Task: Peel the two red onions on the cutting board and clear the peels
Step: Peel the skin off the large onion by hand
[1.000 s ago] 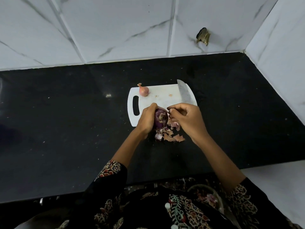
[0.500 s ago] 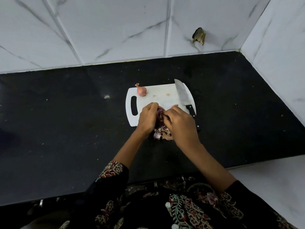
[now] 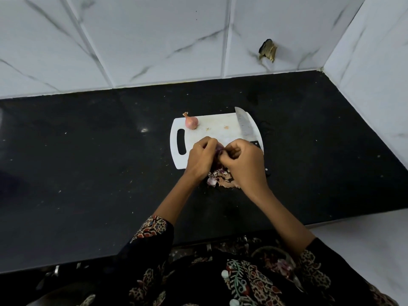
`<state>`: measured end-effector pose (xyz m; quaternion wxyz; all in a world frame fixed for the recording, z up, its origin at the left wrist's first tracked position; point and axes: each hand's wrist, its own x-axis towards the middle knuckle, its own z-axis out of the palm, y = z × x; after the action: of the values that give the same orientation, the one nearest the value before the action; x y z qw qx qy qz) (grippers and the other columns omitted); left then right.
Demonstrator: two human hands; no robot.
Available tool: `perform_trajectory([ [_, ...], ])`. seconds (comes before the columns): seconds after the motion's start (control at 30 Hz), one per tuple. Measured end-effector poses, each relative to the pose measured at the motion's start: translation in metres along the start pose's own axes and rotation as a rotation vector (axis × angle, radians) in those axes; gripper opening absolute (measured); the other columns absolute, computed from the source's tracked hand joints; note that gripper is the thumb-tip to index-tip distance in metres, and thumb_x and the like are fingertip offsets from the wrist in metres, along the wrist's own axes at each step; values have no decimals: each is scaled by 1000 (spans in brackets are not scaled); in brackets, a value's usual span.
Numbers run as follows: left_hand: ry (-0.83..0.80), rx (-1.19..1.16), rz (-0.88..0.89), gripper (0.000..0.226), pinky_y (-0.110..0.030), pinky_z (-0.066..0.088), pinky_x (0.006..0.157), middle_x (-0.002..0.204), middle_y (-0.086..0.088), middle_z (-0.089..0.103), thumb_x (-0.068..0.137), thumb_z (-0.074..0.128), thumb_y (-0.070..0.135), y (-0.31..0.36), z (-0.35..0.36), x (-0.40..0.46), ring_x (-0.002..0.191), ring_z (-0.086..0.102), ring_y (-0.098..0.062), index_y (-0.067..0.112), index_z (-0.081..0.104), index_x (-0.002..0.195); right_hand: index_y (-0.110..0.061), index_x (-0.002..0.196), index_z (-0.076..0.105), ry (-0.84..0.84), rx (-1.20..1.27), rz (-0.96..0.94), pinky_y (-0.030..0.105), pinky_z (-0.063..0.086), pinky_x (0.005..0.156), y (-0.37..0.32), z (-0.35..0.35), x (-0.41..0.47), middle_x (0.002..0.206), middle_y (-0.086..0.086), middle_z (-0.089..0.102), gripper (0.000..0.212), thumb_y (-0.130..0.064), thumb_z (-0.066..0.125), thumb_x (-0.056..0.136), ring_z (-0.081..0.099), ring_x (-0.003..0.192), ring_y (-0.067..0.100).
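A white cutting board (image 3: 220,129) lies on the black counter. On its far left corner sits a small unpeeled red onion (image 3: 191,122). Over the board's near edge, my left hand (image 3: 201,159) grips a second, purple onion (image 3: 219,148), which shows only as a sliver between my hands. My right hand (image 3: 244,163) pinches at its skin, fingers curled against it. A heap of torn peels (image 3: 220,179) lies on the counter just below both hands, partly hidden by my right wrist.
A kitchen knife (image 3: 245,128) rests along the board's right side, blade pointing away, its black handle mostly under my right hand. Tiled walls close the counter at the back and right. A round basket (image 3: 278,261) with peels sits below the counter edge.
My right hand has moved in over the onion, covering most of it, and both hands have closed together. The view has shifted slightly.
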<state>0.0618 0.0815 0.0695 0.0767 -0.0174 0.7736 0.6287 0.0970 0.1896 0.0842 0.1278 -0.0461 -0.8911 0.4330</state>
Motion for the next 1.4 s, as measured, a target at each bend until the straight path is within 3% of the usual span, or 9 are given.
perform_trajectory([
  [0.23,45,-209,-115,35,-32,49,75,94,-4,65,95,37,22,-4,-1,0,91,62,-19,19,67,78,-2,78,67,-51,522,551,21,51,47,11,-1,-6,72,11,69,8,-6,62,81,66,61,13],
  [0.4,27,-216,-104,34,-35,51,81,108,-11,64,95,35,26,-4,-1,-2,100,62,-22,22,66,81,0,75,60,23,317,288,31,51,58,11,1,-7,70,11,65,29,-23,56,92,60,59,13],
  [0.53,22,-243,-113,30,-39,50,83,97,-10,64,92,42,26,-5,-2,-3,92,61,-22,22,68,76,-16,91,64,-7,285,131,13,49,61,3,0,-5,85,-10,63,9,-18,68,84,60,71,-1],
  [0.8,46,-282,-100,20,-27,45,74,81,4,60,94,50,20,-2,-1,-4,80,56,-11,8,64,85,-9,85,66,86,91,-96,24,49,67,2,11,-9,85,-3,61,2,-11,66,84,59,76,10],
  [0.97,35,-289,-112,17,-29,47,74,84,-2,61,93,52,17,-3,-2,-5,80,57,-13,6,64,90,-9,87,62,89,2,-166,16,42,66,2,14,-9,85,-7,55,2,-11,61,88,52,77,7],
  [1.1,58,-289,-101,17,-23,49,72,87,2,63,93,50,15,-3,1,-5,80,59,-8,10,66,89,-9,92,61,42,191,37,9,43,71,1,16,-5,91,0,59,5,-12,57,91,56,83,10],
  [1.23,93,-394,-167,21,-39,51,90,98,-5,65,93,50,19,-4,1,-3,97,62,-20,19,67,81,-15,84,58,17,488,460,29,53,76,6,17,-1,81,-3,61,12,-14,52,94,64,79,15],
  [1.3,91,-439,-204,21,-44,51,94,108,-14,65,92,50,22,-2,-1,-1,107,62,-29,21,68,80,-12,84,59,-2,606,602,30,56,66,12,17,-2,79,5,64,13,-15,52,95,64,71,15],
  [1.4,53,-529,-255,19,-39,53,85,101,-10,67,92,50,24,2,-5,1,97,65,-25,19,67,83,-4,80,61,4,424,476,33,53,55,19,14,-4,75,12,66,26,-25,53,94,63,65,20],
])
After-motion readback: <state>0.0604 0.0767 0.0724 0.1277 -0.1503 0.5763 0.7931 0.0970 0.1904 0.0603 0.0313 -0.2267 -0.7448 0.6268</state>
